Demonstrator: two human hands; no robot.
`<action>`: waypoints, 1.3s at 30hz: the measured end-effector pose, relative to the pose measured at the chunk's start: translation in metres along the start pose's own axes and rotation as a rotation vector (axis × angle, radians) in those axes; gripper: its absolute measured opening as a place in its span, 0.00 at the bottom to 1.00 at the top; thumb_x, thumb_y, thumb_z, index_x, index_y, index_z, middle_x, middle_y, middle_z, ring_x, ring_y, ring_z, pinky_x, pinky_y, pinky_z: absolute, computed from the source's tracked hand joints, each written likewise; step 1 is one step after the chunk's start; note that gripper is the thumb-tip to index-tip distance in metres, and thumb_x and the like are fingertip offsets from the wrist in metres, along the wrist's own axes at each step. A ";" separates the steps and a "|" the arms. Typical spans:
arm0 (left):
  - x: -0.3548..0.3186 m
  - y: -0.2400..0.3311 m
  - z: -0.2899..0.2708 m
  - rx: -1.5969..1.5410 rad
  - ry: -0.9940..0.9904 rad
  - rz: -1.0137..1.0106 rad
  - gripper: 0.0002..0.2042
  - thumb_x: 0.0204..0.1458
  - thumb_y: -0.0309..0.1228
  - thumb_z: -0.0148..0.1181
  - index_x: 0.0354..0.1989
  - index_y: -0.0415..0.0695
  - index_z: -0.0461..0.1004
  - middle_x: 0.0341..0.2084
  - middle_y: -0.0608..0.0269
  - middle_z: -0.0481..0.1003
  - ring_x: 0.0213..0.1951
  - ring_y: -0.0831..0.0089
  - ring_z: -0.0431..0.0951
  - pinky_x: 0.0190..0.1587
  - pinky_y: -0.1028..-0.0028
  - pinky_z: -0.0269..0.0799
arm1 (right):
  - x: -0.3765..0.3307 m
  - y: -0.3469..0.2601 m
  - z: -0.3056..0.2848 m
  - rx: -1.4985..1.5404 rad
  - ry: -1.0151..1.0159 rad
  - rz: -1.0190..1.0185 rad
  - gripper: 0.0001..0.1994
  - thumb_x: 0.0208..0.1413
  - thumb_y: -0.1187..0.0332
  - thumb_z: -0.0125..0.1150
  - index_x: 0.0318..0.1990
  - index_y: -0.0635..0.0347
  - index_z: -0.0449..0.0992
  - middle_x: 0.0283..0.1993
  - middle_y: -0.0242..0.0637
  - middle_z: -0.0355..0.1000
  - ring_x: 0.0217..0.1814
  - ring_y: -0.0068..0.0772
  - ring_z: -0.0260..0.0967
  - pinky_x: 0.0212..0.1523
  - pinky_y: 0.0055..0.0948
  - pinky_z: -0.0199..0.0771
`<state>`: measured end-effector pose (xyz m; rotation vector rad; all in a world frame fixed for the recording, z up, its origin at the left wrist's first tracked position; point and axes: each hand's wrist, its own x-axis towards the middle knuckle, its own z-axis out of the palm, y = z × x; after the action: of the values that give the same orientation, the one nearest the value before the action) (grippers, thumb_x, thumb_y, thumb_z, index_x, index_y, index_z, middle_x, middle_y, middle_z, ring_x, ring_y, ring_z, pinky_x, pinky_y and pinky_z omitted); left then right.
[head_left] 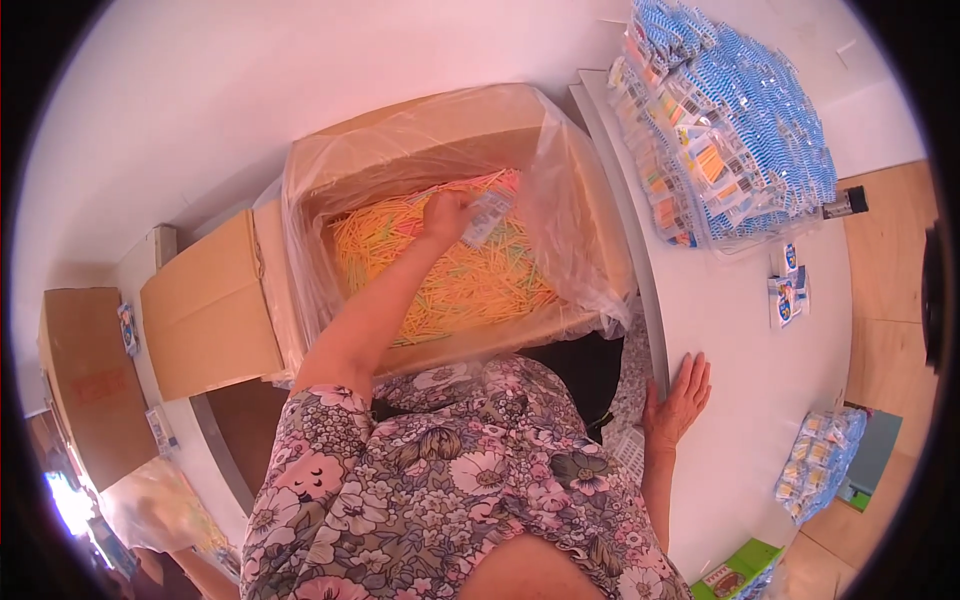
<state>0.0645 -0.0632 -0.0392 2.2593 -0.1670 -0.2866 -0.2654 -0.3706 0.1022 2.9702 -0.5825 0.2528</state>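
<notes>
My left hand (449, 213) reaches into a large cardboard box (411, 123) lined with clear plastic. Its fingers are closed on the edge of a small clear plastic packet (488, 218); part of the grip is hidden. Beneath the hand lies a thick layer of thin coloured sticks (450, 285), mostly yellow and orange, with some green and pink. To the right of the box, my right hand (679, 402) lies flat near the edge of a white table (735, 390), fingers stretched out and holding nothing.
A clear plastic bin (735, 238) heaped with blue-and-clear packets stands at the table's far end. A few small packets (789, 300) and a bundle of packets (822, 460) lie nearer. At left are an open box flap (210, 315) and another carton (95, 385). Another person's arm (200, 572) shows lower left.
</notes>
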 end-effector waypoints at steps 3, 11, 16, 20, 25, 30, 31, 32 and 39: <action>-0.008 0.003 -0.014 0.113 -0.021 0.011 0.08 0.45 0.37 0.60 0.32 0.51 0.80 0.22 0.53 0.76 0.28 0.60 0.77 0.32 0.65 0.70 | 0.003 -0.002 -0.004 0.024 0.002 -0.037 0.36 0.42 0.69 0.65 0.62 0.59 0.56 0.67 0.49 0.49 0.70 0.51 0.44 0.64 0.51 0.45; -0.057 0.084 -0.080 -0.499 -0.280 0.345 0.11 0.53 0.26 0.54 0.44 0.40 0.75 0.28 0.66 0.77 0.29 0.82 0.73 0.34 0.77 0.71 | 0.107 -0.163 -0.071 0.777 0.174 -0.367 0.23 0.48 0.76 0.60 0.54 0.66 0.66 0.57 0.48 0.63 0.58 0.41 0.61 0.56 0.36 0.62; -0.087 0.082 -0.117 -0.794 -0.312 0.231 0.08 0.54 0.25 0.53 0.41 0.39 0.76 0.29 0.70 0.77 0.30 0.84 0.72 0.33 0.79 0.70 | 0.168 -0.245 -0.029 1.008 -0.412 -0.408 0.12 0.51 0.70 0.60 0.42 0.68 0.73 0.35 0.39 0.73 0.37 0.31 0.70 0.40 0.29 0.69; -0.082 0.028 -0.128 -0.697 0.001 0.206 0.08 0.55 0.28 0.53 0.40 0.39 0.77 0.26 0.68 0.77 0.28 0.84 0.72 0.33 0.78 0.69 | 0.182 -0.276 0.012 0.940 -0.653 -0.554 0.14 0.47 0.63 0.64 0.36 0.66 0.74 0.29 0.39 0.72 0.32 0.36 0.69 0.37 0.32 0.69; -0.068 0.014 -0.139 -0.439 0.460 0.161 0.09 0.52 0.31 0.56 0.35 0.39 0.77 0.20 0.58 0.76 0.22 0.78 0.72 0.28 0.73 0.68 | 0.153 -0.284 0.081 0.002 -0.665 -1.002 0.21 0.45 0.55 0.65 0.40 0.65 0.75 0.37 0.44 0.72 0.44 0.40 0.70 0.45 0.36 0.70; -0.058 0.020 -0.130 -0.481 0.503 0.191 0.09 0.49 0.34 0.58 0.34 0.41 0.77 0.17 0.52 0.73 0.19 0.69 0.72 0.26 0.70 0.67 | 0.145 -0.310 0.084 -0.159 -0.682 -0.998 0.24 0.46 0.57 0.63 0.48 0.62 0.71 0.43 0.42 0.70 0.52 0.43 0.66 0.50 0.42 0.67; -0.059 0.021 -0.129 -0.485 0.514 0.183 0.09 0.49 0.34 0.58 0.34 0.41 0.77 0.17 0.52 0.73 0.19 0.69 0.72 0.26 0.70 0.67 | 0.145 -0.312 0.088 -0.167 -0.684 -1.009 0.24 0.46 0.57 0.63 0.48 0.62 0.71 0.43 0.42 0.70 0.52 0.43 0.66 0.50 0.42 0.67; -0.059 0.023 -0.128 -0.463 0.510 0.181 0.09 0.49 0.34 0.59 0.32 0.41 0.77 0.17 0.52 0.72 0.19 0.66 0.72 0.25 0.69 0.67 | 0.146 -0.312 0.093 -0.190 -0.712 -1.036 0.20 0.48 0.60 0.59 0.47 0.61 0.72 0.43 0.41 0.71 0.51 0.42 0.66 0.48 0.42 0.67; -0.062 0.026 -0.130 -0.421 0.489 0.158 0.11 0.48 0.35 0.59 0.25 0.38 0.74 0.15 0.51 0.71 0.19 0.58 0.70 0.24 0.66 0.65 | 0.137 -0.304 0.106 -0.382 -0.534 -1.218 0.13 0.52 0.67 0.47 0.43 0.58 0.74 0.43 0.37 0.72 0.48 0.37 0.66 0.46 0.42 0.63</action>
<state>0.0376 0.0287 0.0712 1.8214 -0.0210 0.2928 -0.0092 -0.1544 0.0021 2.4193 1.0379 -0.6649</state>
